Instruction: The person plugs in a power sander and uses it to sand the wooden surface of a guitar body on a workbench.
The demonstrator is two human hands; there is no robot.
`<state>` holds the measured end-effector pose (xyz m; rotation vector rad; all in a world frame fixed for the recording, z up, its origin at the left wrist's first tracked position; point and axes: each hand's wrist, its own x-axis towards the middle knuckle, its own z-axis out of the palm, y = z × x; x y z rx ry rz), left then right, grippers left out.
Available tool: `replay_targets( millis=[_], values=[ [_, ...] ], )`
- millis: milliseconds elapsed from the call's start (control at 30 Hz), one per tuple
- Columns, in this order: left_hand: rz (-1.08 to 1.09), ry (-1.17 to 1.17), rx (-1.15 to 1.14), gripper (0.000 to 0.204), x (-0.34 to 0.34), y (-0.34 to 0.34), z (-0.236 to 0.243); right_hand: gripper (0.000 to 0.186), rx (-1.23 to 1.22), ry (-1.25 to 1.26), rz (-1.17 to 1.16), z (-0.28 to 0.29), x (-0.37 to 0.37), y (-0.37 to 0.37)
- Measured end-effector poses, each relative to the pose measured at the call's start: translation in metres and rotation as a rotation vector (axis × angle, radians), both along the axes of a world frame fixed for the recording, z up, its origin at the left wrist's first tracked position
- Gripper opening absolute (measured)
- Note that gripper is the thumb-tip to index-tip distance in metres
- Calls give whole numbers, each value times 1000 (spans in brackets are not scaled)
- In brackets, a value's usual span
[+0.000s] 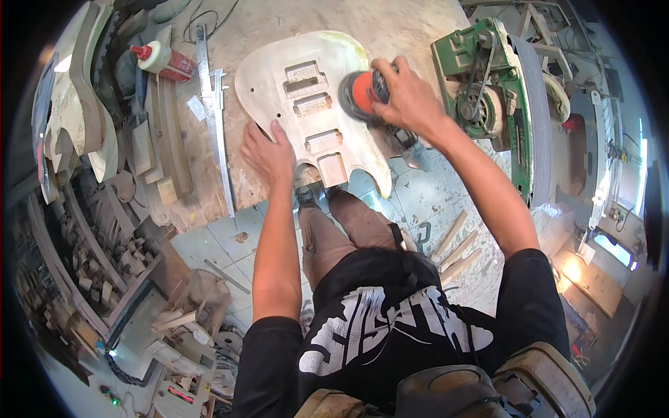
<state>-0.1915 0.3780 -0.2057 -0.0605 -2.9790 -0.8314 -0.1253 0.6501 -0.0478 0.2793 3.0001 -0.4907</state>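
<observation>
A pale wooden electric guitar body (293,111), with several routed pockets, lies flat on the workbench, its horned end jutting past the near edge. My left hand (268,150) grips its left edge, thumb on top and fingers along the side. In my right hand (408,97) is an orange and black orbital sander (362,94). Its blurred round pad rests against the right edge of the body, and my fingers wrap the top of its housing. A dust canister (414,152) hangs from the sander's near side.
Left on the wooden workbench (223,24) lie a glue bottle (167,61), a metal ruler (212,125), a caliper (218,90) and wood strips (167,132). A green belt-driven machine (481,90) stands close at right. Wood offcuts (456,247) lie on the tiled floor.
</observation>
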Motion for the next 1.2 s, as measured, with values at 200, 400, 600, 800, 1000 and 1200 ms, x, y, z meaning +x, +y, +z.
replay_targets(
  millis=[200, 400, 600, 800, 1000, 1200],
  values=[
    [14, 70, 15, 57, 0, -1, -5, 68, 47, 101, -50, -11, -53, 23],
    [-8, 5, 8, 64, 0, -2, -3, 77, 36, 74, -141, -10, -58, 39],
    [6, -29, -4, 65, 0, -1, -2, 76, 27, 76, -107, -16, -53, 23],
    [-11, -24, 11, 64, -1, -1, -2, 75, 63, 117, -101, -16, -56, 34],
    [14, 58, 7, 56, 1, 1, -3, 75, 52, 81, -122, -16, -55, 39],
    [-5, -9, 8, 61, -1, -1, -2, 66, 63, 133, -13, -12, -56, 18]
  ],
)
